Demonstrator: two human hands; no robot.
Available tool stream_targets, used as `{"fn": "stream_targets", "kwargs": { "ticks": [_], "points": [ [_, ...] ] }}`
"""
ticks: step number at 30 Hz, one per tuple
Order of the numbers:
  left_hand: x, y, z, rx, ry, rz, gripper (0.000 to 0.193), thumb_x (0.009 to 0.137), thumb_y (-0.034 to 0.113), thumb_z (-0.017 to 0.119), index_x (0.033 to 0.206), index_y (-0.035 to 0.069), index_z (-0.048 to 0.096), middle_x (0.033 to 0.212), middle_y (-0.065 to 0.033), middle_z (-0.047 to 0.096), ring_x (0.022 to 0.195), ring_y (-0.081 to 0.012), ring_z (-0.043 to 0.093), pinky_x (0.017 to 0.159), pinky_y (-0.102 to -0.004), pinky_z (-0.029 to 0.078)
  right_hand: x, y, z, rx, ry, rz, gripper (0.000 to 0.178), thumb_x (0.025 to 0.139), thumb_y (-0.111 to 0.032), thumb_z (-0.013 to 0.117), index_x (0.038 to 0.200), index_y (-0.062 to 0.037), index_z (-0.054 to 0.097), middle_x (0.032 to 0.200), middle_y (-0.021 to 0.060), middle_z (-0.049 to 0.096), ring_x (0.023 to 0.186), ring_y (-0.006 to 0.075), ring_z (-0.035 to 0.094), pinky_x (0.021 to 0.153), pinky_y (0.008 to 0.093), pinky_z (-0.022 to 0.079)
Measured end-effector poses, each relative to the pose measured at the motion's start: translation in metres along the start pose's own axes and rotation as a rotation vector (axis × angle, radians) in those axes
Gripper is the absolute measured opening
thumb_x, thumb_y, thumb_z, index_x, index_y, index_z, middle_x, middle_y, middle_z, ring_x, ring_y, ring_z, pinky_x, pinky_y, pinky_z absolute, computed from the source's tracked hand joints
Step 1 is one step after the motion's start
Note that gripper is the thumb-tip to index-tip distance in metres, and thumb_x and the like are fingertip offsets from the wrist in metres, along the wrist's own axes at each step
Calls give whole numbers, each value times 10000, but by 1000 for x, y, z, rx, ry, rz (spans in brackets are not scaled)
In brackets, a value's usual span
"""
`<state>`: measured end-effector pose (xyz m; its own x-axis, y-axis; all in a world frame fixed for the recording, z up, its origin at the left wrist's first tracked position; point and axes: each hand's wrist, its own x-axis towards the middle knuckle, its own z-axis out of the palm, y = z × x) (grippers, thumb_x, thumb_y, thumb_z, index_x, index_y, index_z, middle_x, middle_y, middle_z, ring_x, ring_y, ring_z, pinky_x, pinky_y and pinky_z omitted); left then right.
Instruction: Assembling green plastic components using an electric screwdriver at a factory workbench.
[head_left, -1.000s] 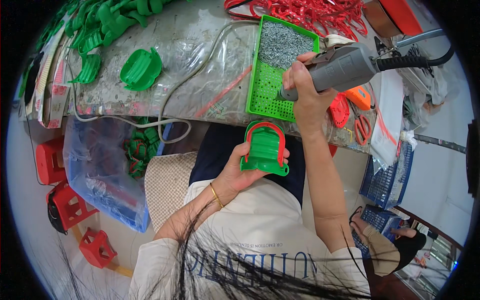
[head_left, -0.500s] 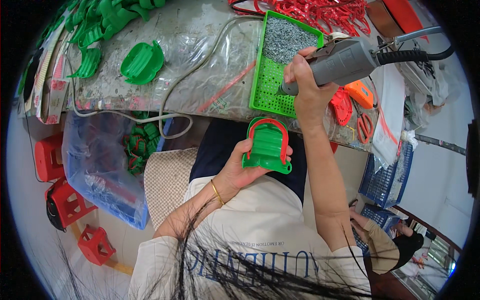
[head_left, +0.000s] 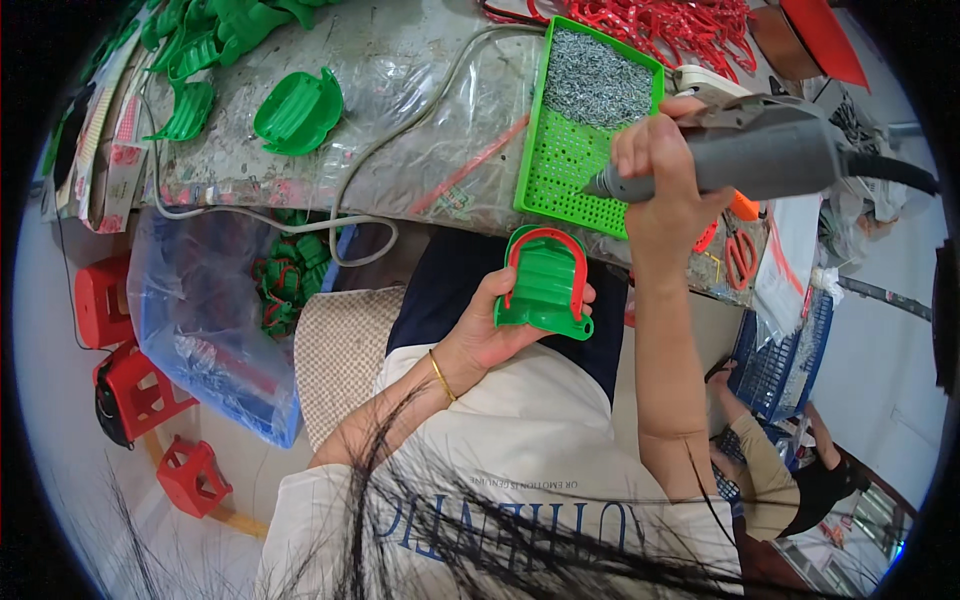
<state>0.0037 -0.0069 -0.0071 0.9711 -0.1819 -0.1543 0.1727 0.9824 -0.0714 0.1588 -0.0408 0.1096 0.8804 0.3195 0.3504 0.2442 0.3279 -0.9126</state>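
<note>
The person's left hand (head_left: 480, 328) grips a green part (head_left: 547, 287) above the lap, near the surface (head_left: 385, 65) edge, with a red arch (head_left: 579, 275) lying around its inside. The right hand (head_left: 662, 190) is wrapped around a grey power tool (head_left: 768, 150), its tip over a green tray (head_left: 562, 160) holding silver bits (head_left: 597, 78) at the far end. Another green piece (head_left: 300, 112) lies well left of the tray; scissors (head_left: 740, 258) lie to its right.

Workshop: stained bench (head_left: 400, 70), power tool (head_left: 770, 150), parts tray (head_left: 570, 165).
</note>
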Motion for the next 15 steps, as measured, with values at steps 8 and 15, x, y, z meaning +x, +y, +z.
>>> {"fn": "stream_targets", "kwargs": {
  "ticks": [8, 15],
  "points": [
    [0, -3, 3, 31, -16, 19, 710, 816, 473, 598, 1321, 4, 429, 1221, -259, 547, 1115, -343, 560, 985, -459, 432, -30, -21, 3, 33, -80, 89, 156, 848, -27, 559, 983, 17, 494, 593, 36, 453, 495, 120, 431, 505, 280, 373],
    [-3, -5, 3, 70, -9, 28, 723, 806, 489, 607, 1321, 14, 430, 1217, -256, 550, 1114, -339, 559, 989, -461, 426, -33, -14, 2, 26, -77, 83, 152, 847, -21, 559, 980, 19, 498, 588, 40, 455, 493, 118, 431, 495, 275, 376]
  ]
}}
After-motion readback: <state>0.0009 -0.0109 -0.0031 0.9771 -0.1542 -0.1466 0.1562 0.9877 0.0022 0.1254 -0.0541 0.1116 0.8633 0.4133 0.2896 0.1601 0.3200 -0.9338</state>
